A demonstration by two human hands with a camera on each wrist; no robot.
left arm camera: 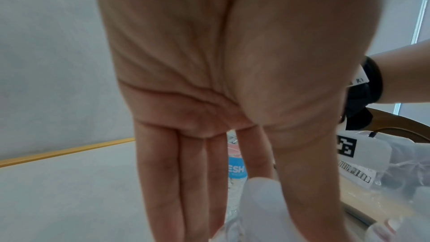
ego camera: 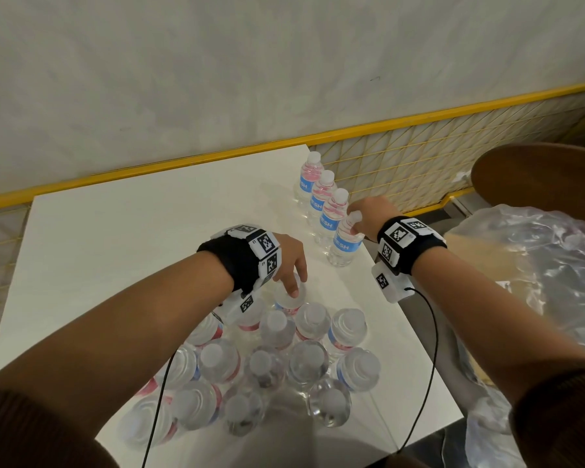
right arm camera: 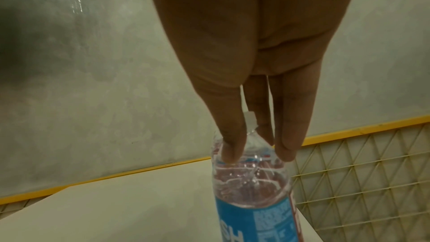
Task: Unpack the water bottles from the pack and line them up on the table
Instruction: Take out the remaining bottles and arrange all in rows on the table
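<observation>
On the white table (ego camera: 132, 238), several clear water bottles with white caps stand in a tight cluster (ego camera: 284, 369) near the front. Three more bottles (ego camera: 321, 194) stand in a row along the right edge. My right hand (ego camera: 356, 223) pinches the neck of a fourth bottle (ego camera: 345, 243) standing upright at the row's near end. The right wrist view shows thumb and fingers (right arm camera: 288, 146) around that bottle (right arm camera: 251, 196) below its cap. My left hand (ego camera: 293, 276) grips the cap of the cluster's farthest bottle (ego camera: 289, 300). That cap (left arm camera: 258, 190) sits between index finger and thumb.
Crumpled clear plastic wrap (ego camera: 537, 265) lies on a seat to the right of the table, below a round wooden chair back (ego camera: 537, 177). A yellow-framed mesh rail (ego camera: 419, 153) runs behind the table along the wall. Black cables (ego camera: 429, 349) hang from both wrists.
</observation>
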